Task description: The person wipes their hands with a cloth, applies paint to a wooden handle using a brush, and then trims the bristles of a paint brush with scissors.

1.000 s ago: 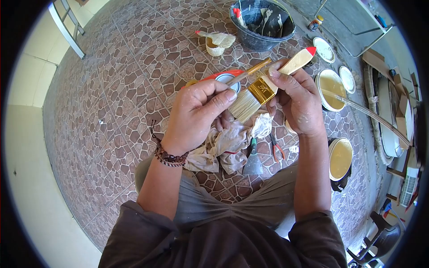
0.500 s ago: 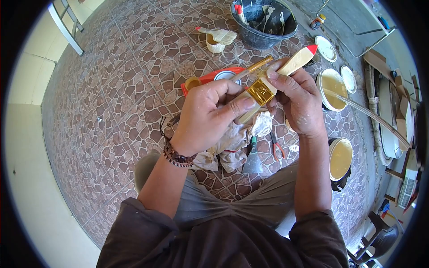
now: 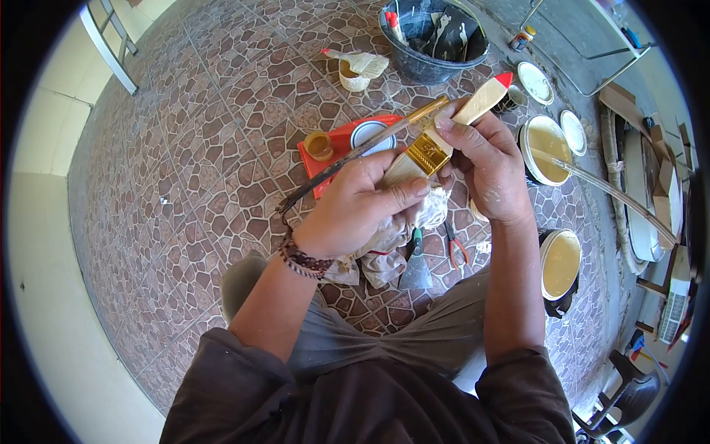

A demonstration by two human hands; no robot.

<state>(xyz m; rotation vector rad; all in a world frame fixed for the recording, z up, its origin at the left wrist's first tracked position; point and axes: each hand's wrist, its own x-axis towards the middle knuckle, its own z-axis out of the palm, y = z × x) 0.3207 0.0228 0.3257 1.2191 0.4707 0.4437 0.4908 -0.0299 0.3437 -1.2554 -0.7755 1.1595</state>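
A seated person's right hand point(image 3: 484, 166) grips a flat paintbrush point(image 3: 444, 133) by its gold ferrule while the left hand point(image 3: 355, 207) pinches its bristles, a thinner brush point(image 3: 355, 152) alongside, above a stained rag point(image 3: 384, 237) on patterned floor tiles point(image 3: 185, 148); paint cans point(image 3: 547, 137) right, bucket point(image 3: 433, 37) far.

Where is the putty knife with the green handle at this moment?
In the head view, the putty knife lies on the tiled floor near the middle, below the hands, between the crumpled rag on its left and the red-handled pliers on its right.
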